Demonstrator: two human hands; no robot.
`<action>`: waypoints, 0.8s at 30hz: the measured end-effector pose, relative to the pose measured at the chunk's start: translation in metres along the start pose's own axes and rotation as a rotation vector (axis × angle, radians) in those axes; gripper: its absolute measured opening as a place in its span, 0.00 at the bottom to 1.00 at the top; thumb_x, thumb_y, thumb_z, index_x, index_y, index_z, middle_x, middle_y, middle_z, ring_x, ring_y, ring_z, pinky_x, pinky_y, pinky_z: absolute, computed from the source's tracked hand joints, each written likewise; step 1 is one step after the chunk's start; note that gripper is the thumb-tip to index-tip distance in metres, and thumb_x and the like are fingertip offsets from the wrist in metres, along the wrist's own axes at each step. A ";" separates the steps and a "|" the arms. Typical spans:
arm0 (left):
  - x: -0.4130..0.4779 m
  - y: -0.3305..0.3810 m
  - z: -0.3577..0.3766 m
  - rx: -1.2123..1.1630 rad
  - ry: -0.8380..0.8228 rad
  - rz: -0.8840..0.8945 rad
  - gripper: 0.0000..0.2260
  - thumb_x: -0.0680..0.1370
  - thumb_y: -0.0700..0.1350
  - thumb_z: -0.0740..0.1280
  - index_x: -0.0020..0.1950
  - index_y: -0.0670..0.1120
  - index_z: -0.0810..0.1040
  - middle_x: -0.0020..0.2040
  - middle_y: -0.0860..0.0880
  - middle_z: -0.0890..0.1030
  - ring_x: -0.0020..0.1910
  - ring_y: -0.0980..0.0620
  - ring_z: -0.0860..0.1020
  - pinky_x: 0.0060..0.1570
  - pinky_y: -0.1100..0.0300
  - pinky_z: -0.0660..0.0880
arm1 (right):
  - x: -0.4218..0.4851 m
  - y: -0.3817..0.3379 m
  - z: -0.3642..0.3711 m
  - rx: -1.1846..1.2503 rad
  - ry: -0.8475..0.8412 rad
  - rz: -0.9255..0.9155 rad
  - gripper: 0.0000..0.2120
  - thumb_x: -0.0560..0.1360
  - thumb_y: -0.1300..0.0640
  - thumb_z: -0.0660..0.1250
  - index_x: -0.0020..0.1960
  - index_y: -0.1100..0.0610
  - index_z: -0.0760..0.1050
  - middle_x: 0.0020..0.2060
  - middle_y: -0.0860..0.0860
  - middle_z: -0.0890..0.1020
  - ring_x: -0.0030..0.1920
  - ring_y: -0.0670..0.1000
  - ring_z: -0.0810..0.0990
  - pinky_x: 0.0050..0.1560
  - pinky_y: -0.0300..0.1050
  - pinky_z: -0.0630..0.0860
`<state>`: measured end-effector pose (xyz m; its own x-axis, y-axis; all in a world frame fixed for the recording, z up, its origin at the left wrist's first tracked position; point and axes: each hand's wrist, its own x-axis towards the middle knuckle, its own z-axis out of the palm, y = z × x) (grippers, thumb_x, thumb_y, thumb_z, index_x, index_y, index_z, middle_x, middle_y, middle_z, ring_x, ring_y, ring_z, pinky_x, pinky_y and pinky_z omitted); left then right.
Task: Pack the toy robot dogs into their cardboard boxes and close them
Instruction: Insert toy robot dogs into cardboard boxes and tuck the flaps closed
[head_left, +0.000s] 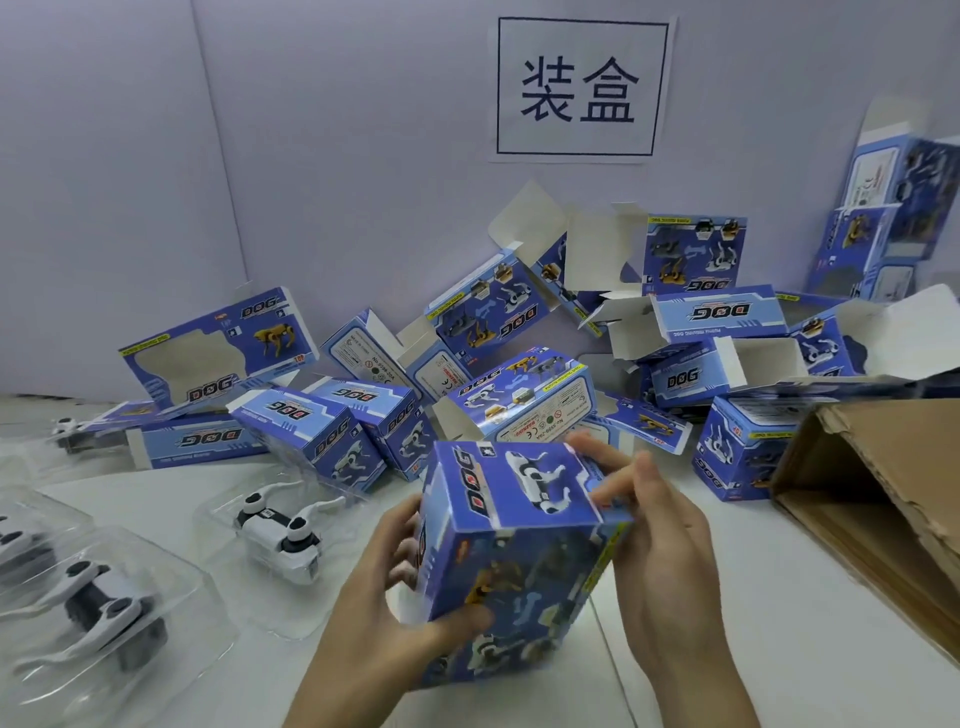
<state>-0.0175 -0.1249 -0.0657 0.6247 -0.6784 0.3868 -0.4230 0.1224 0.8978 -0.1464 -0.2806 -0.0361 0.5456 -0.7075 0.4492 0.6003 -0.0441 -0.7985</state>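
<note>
Closest to the viewer, low in the middle, a held box (514, 545) printed blue with "DOG" hangs tilted above the white table (779, 623), caught between two hands. On its left, the left hand (384, 613) has its grip closed around the box, with the thumb across the lower front face and the fingers curled behind the left side. On its right, the right hand (665, 551) grips the upper right end, fingers curled over the edge beside the printed white dog. Every face of the box that shows is flat and shut. The end under the right fingers is hidden.

At the far left of the table lie toy dogs (98, 618), white with black joints, each in a clear blister tray (197, 587). One is near the front, another sits further in, just left of the left hand, and a third is cut off by the picture's edge.

Behind them and across the middle, loose boxes (332, 436) in the same blue print are heaped against the pale wall (130, 156). Some are shut and many have white flaps standing open. Above the heap, a paper sign (582, 88) with two large characters is stuck to the wall. At the right, a brown carton (872, 499) lies on its side, its open mouth facing left.
</note>
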 end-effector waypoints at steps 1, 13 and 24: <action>-0.001 0.005 0.001 0.007 0.020 0.055 0.41 0.57 0.38 0.85 0.64 0.57 0.72 0.58 0.62 0.80 0.54 0.65 0.78 0.48 0.76 0.72 | 0.000 -0.001 -0.004 0.019 0.020 0.041 0.21 0.72 0.35 0.65 0.41 0.53 0.79 0.60 0.50 0.83 0.62 0.54 0.81 0.53 0.54 0.82; 0.002 -0.007 0.015 0.590 0.045 0.457 0.45 0.62 0.37 0.77 0.70 0.70 0.65 0.80 0.59 0.50 0.79 0.53 0.40 0.68 0.36 0.43 | -0.005 0.022 -0.056 -0.213 -0.132 0.900 0.28 0.65 0.34 0.63 0.49 0.55 0.83 0.47 0.59 0.86 0.38 0.57 0.84 0.38 0.50 0.80; 0.011 -0.015 0.025 -0.508 0.156 -0.332 0.18 0.70 0.59 0.71 0.59 0.63 0.77 0.57 0.57 0.83 0.53 0.44 0.83 0.42 0.47 0.81 | -0.006 0.020 -0.056 -0.178 -0.196 0.344 0.33 0.65 0.41 0.73 0.55 0.64 0.67 0.55 0.55 0.84 0.54 0.58 0.84 0.45 0.52 0.83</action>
<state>-0.0210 -0.1523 -0.0799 0.7738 -0.6304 0.0615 0.1515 0.2784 0.9484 -0.1704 -0.3169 -0.0766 0.8073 -0.5557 0.1987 0.2633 0.0379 -0.9640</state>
